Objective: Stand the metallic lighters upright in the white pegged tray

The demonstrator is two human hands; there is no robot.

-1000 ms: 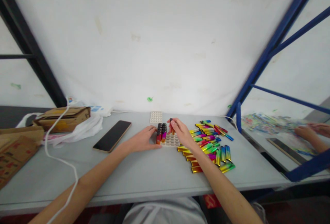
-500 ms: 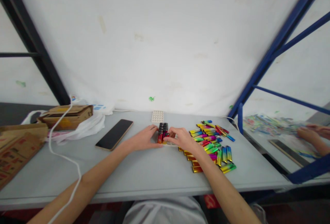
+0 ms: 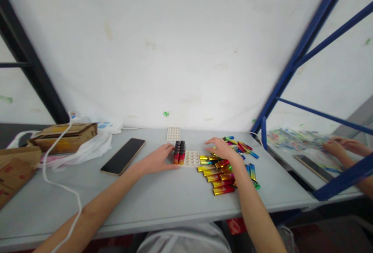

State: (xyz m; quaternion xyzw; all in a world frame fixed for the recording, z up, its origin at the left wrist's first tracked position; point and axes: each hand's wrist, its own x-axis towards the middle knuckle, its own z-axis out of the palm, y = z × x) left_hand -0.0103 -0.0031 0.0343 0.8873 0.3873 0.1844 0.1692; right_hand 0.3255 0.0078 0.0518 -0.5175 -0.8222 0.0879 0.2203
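Several red-and-black tubes (image 3: 179,154) stand upright in rows on the left part of a cream tray with round holes (image 3: 192,159). My left hand (image 3: 159,159) rests at their left side, thumb in front and fingers behind, curved around them. On the right, my right hand (image 3: 222,149) hovers over a pile of shiny coloured tubes (image 3: 223,183), fingers apart, with nothing seen in it. The pile's tubes are gold, red, green and blue, mostly lying flat. Part of the pile is hidden under my right hand and forearm.
A phone (image 3: 123,156) lies left of my left hand. Behind stands a second cream tray (image 3: 173,133). Cardboard boxes (image 3: 67,138), a plastic bag and a white cable are on the left. Past a blue frame (image 3: 287,76), another person's hands (image 3: 339,147) are at a neighbouring table.
My right hand has moved from the standing tubes rightward to the pile and its fingers have spread. The tray's holes now show. My left hand stays beside the tubes; the view has shifted slightly.
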